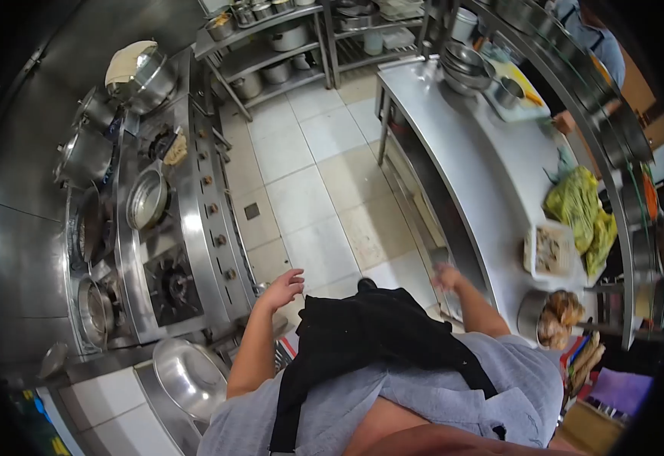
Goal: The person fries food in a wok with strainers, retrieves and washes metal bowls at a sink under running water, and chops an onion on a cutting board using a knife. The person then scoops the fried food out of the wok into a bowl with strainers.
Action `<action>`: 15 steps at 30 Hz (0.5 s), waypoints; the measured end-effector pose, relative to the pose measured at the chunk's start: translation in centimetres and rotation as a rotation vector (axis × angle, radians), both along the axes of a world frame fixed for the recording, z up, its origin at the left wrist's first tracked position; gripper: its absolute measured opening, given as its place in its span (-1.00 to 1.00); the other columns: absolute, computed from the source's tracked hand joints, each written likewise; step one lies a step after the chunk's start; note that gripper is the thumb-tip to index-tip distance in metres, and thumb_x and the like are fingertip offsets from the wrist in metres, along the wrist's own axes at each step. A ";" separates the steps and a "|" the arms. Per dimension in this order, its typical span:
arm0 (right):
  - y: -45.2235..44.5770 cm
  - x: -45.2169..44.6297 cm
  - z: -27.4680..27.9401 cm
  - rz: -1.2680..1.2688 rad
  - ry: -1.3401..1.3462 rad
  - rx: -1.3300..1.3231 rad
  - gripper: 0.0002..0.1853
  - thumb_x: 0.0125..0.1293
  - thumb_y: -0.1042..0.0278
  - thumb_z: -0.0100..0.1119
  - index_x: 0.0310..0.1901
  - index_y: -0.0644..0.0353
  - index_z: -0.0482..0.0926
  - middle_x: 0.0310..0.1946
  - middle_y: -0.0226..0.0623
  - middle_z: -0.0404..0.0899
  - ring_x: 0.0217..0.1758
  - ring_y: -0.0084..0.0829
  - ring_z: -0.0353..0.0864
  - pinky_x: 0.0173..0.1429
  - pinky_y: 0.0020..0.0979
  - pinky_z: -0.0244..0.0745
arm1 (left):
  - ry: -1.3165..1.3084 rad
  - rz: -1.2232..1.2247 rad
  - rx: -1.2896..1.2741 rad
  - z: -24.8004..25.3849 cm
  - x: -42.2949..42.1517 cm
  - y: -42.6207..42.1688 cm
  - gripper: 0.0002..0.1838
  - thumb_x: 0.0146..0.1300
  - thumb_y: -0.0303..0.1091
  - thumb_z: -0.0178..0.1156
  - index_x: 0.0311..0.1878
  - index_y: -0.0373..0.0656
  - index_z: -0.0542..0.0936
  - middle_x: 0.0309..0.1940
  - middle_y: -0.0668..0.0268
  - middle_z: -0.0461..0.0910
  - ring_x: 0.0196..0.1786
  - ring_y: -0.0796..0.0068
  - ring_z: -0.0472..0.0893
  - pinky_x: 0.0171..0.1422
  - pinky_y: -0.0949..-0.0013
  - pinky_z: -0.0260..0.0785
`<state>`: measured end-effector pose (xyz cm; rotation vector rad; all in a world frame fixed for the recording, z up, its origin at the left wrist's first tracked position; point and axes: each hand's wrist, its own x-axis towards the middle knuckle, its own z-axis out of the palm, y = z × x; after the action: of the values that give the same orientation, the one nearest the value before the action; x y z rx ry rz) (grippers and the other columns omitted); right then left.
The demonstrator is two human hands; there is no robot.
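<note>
While I watch from my remote post, the left hand (280,291) hangs with its fingers loosely parted, holding nothing; the right hand (447,278) is too blurred for me to tell how wide its fingers stand. From the left hand, the stove (192,220) lies leftward, near but apart, its long side running forward, a pan (148,199) farther ahead. The right hand is nearer the steel surface (465,152), which also stretches forward and carries a tub (530,251) to the right.

The apron (377,327) is black, the shirt (518,372) grey.
</note>
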<state>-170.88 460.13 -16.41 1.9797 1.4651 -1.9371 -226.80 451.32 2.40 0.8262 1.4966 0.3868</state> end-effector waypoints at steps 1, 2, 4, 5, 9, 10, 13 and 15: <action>7.0 -2.2 1.0 0.147 -0.078 0.196 -0.42 0.22 0.40 0.06 0.34 0.16 0.39 -0.26 -0.14 0.70 -0.34 -0.36 0.69 -0.34 -0.37 0.55 | 0.037 0.039 0.023 0.0 -2.0 1.0 -0.37 0.23 -0.38 0.15 0.41 -0.12 0.34 0.20 0.09 0.53 -0.01 0.28 0.62 0.05 0.24 0.49; 12.4 -5.2 5.5 0.120 -0.051 0.270 -0.43 0.21 0.42 0.08 0.31 0.17 0.41 -0.34 -0.18 0.68 -0.39 -0.40 0.66 -0.39 -0.37 0.50 | 0.034 0.042 0.026 -0.7 -4.6 1.9 -0.37 0.23 -0.38 0.15 0.41 -0.12 0.34 0.20 0.09 0.53 -0.01 0.28 0.62 0.05 0.24 0.49; 22.5 -9.8 11.2 0.035 0.038 0.334 -0.48 0.21 0.42 0.09 0.27 0.16 0.44 -0.43 -0.24 0.66 -0.42 -0.43 0.64 -0.43 -0.38 0.48 | 0.183 0.138 0.098 -2.5 -9.4 4.1 -0.36 0.24 -0.38 0.14 0.42 -0.09 0.31 0.19 0.12 0.54 -0.02 0.30 0.62 0.00 0.23 0.49; 27.3 -11.0 11.9 -0.027 0.102 0.323 -0.51 0.24 0.40 0.08 0.25 0.14 0.45 -0.44 -0.25 0.65 -0.41 -0.43 0.65 -0.41 -0.39 0.51 | 0.177 0.129 0.112 -3.1 -10.9 5.8 -0.36 0.24 -0.38 0.14 0.42 -0.09 0.31 0.19 0.12 0.54 -0.02 0.30 0.62 0.00 0.23 0.49; 36.6 -17.5 17.2 -0.166 0.139 0.233 -0.57 0.40 0.21 0.06 0.26 0.07 0.41 -0.41 -0.23 0.63 -0.43 -0.41 0.67 -0.40 -0.39 0.60 | 0.041 0.387 0.067 -4.6 -16.4 14.0 -0.41 0.31 -0.34 0.14 0.42 -0.09 0.30 0.04 0.15 0.60 -0.10 0.38 0.62 -0.11 0.22 0.49; 37.9 -18.0 17.9 -0.264 0.132 0.235 -0.58 0.45 0.13 0.04 0.27 0.05 0.40 -0.38 -0.22 0.64 -0.43 -0.41 0.68 -0.40 -0.39 0.62 | 0.058 0.398 -0.027 -5.4 -17.3 17.3 -0.43 0.34 -0.36 0.13 0.42 -0.11 0.31 0.02 0.17 0.61 -0.15 0.41 0.62 -0.14 0.26 0.49; 37.4 -18.3 13.5 -0.437 0.052 0.063 -0.47 0.47 -0.09 0.01 0.33 -0.01 0.33 -0.22 -0.14 0.68 -0.38 -0.37 0.70 -0.34 -0.34 0.65 | 0.090 0.036 -0.027 -6.4 -19.9 27.9 -0.42 0.34 -0.40 0.13 0.42 -0.14 0.29 0.04 0.17 0.59 -0.16 0.41 0.63 -0.14 0.26 0.50; 36.6 -19.6 14.4 -0.394 0.076 -0.043 -0.36 0.44 -0.23 -0.03 0.37 0.01 0.29 -0.10 -0.08 0.67 -0.31 -0.33 0.72 -0.23 -0.27 0.63 | 0.104 -0.212 0.085 -7.4 -20.5 37.7 -0.40 0.33 -0.40 0.14 0.43 -0.15 0.27 0.08 0.16 0.57 -0.15 0.40 0.63 -0.13 0.26 0.51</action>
<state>-190.43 496.71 -2.03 2.3426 1.0957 -2.1834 -247.33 488.98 -5.04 1.0753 1.4781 0.2534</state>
